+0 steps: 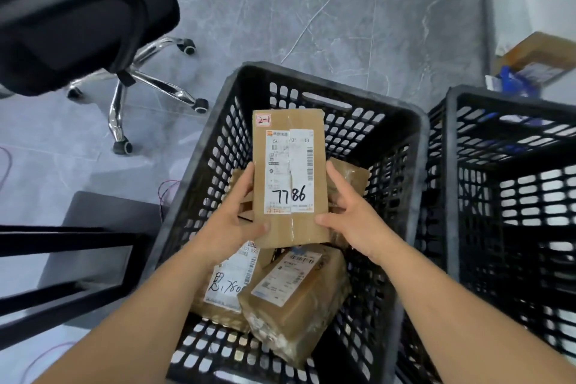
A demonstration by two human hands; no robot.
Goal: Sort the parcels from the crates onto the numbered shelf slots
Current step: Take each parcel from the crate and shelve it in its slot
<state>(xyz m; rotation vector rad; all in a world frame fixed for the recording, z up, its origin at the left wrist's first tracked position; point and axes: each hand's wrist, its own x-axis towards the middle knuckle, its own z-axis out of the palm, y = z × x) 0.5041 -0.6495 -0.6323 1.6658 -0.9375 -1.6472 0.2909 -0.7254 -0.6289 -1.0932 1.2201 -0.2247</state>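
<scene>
My left hand (232, 221) and right hand (352, 215) both grasp a flat cardboard parcel (288, 174) by its side edges, above the black crate (314, 227). Label reads 7786, corner tag 2-1. More parcels (280, 296) lie in the crate below

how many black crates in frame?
2: one black plastic lattice crate at centre holding brown cardboard parcels, a second black lattice crate beside it at right, partly cut off.

Matt brown cardboard parcel (290, 178) with glossy tape and paper label; black perforated plastic crate (402, 140); polished chrome chair base (149, 84); smooth, marbled grey floor (358, 31).
</scene>
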